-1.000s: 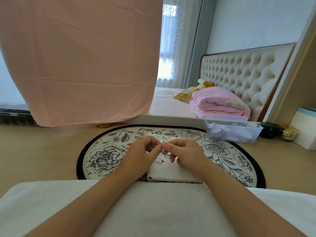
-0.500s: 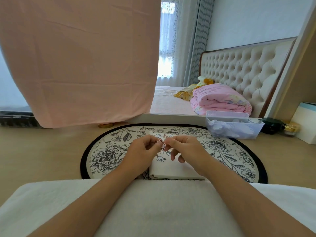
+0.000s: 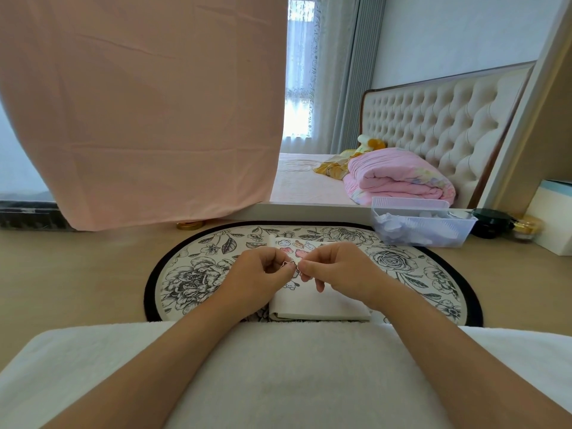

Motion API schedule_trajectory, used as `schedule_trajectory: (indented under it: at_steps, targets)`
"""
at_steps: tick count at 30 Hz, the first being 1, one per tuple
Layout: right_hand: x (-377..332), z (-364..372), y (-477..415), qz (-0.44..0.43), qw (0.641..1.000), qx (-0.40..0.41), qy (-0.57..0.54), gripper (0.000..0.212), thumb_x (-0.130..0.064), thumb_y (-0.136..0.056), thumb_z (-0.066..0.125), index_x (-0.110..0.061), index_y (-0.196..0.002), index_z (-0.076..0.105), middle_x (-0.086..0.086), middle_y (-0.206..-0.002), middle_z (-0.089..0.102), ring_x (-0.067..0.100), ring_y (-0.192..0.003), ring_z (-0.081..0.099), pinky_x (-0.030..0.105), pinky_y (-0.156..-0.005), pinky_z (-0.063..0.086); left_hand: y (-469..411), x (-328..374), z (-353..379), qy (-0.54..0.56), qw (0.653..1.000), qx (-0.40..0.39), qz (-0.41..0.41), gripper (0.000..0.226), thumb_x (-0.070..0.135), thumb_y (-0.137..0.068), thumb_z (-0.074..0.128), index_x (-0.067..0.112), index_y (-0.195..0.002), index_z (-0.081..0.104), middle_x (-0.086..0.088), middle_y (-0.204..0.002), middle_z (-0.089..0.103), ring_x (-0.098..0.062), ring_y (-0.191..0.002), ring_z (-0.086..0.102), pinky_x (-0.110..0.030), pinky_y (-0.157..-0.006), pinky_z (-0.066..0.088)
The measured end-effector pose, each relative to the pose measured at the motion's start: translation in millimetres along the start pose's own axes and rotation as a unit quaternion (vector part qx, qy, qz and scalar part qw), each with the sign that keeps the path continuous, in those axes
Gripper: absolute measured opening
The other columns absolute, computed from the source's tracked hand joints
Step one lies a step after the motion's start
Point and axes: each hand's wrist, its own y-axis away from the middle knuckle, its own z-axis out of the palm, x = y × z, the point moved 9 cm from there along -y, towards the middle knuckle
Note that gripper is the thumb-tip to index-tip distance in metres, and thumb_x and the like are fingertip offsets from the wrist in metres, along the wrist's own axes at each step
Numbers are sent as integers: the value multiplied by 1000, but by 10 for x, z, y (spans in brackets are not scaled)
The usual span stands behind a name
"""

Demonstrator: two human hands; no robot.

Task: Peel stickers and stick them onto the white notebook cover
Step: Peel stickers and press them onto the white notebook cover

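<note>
The left hand [image 3: 257, 274] and right hand [image 3: 343, 270] had eased slightly apart, both still pinching a small sticker [image 3: 292, 267] at their fingertips, probably freeing it from its backing. The notebook [image 3: 322, 306] lay just beneath them. A second earlier the fingertips touched, and the stickers [image 3: 292, 246] beyond the hands were mostly hidden.
</note>
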Motion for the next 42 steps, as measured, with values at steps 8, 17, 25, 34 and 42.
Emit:
schedule_trajectory:
  at_steps: [8, 17, 25, 34, 42]
  targets:
    - [-94, -14, -19, -75, 988, 45, 126, 15, -21, -87, 70, -21, -75, 77, -13, -61, 66, 2, -55, 52, 30, -61, 52, 23, 17, 3, -41, 999, 7, 1, 14, 21, -88, 70, 20, -75, 72, 9, -57, 58, -3, -53, 47, -15, -54, 40]
    - [-129, 37, -39, -98, 980, 61, 160, 34, -21, -89, 65, -36, -58, 64, -21, -52, 56, 4, -52, 48, 26, -58, 43, 16, 38, -12, -53, 998, 20, 2, 19, 21, -88, 70, 25, -69, 69, 13, -50, 53, -2, -47, 42, -13, -50, 36]
    - [-16, -7, -60, -46, 993, 86, 65, 25, -21, -93, 64, -17, -71, 76, 7, -71, 73, 7, -49, 58, 33, -59, 54, 38, 79, -158, -127, 986, 105, 38, 8, 35, -85, 73, 35, -88, 66, 17, -78, 65, -4, -73, 58, -14, -63, 44]
    - [-27, -54, -41, -59, 982, 144, 102, 19, -28, -92, 67, -26, -76, 77, -13, -69, 71, 2, -54, 56, 33, -67, 55, 68, 130, -114, -126, 986, 104, 24, 13, 35, -87, 71, 38, -76, 67, 21, -69, 67, -2, -64, 61, -23, -63, 50]
    - [-107, -37, -16, -80, 970, 150, 172, 17, -34, -89, 66, -33, -75, 76, -23, -70, 69, 4, -60, 60, 30, -68, 55, 54, 11, -90, -36, 995, 86, -45, 17, 29, -87, 70, 25, -71, 76, 8, -70, 74, -19, -69, 70, -39, -74, 58]
